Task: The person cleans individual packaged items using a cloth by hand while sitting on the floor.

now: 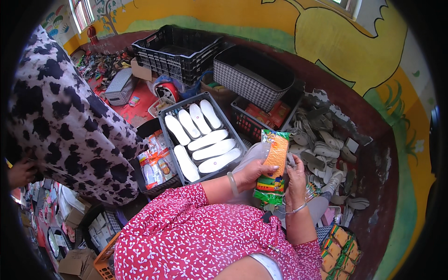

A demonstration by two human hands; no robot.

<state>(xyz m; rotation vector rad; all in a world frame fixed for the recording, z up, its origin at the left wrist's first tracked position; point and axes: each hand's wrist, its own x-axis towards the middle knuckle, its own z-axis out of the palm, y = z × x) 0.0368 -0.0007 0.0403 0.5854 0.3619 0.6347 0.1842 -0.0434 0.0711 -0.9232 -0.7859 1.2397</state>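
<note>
My left hand point(261, 175) grips a flat packet point(276, 156) from its left side, thumb across the front. Its middle shows an orange textured sheet, and both ends are printed green. Along the packet's right side my right hand point(295, 179) has its fingers pinched together by a small greyish piece point(290, 161) that I cannot make out. Just left of the packet stands a grey crate point(169, 154) with several white shoe insoles point(210, 140) laid in it. A pale translucent sheet point(249, 161) lies partly behind my left hand.
Grey and white shoe parts point(322, 149) pile up at the right. Packets in orange and green point(338, 249) fill a basket at lower right. Behind the crate are a checked basket point(247, 74) and stacked black crates point(175, 56). A person in a spotted garment point(70, 112) stands at left.
</note>
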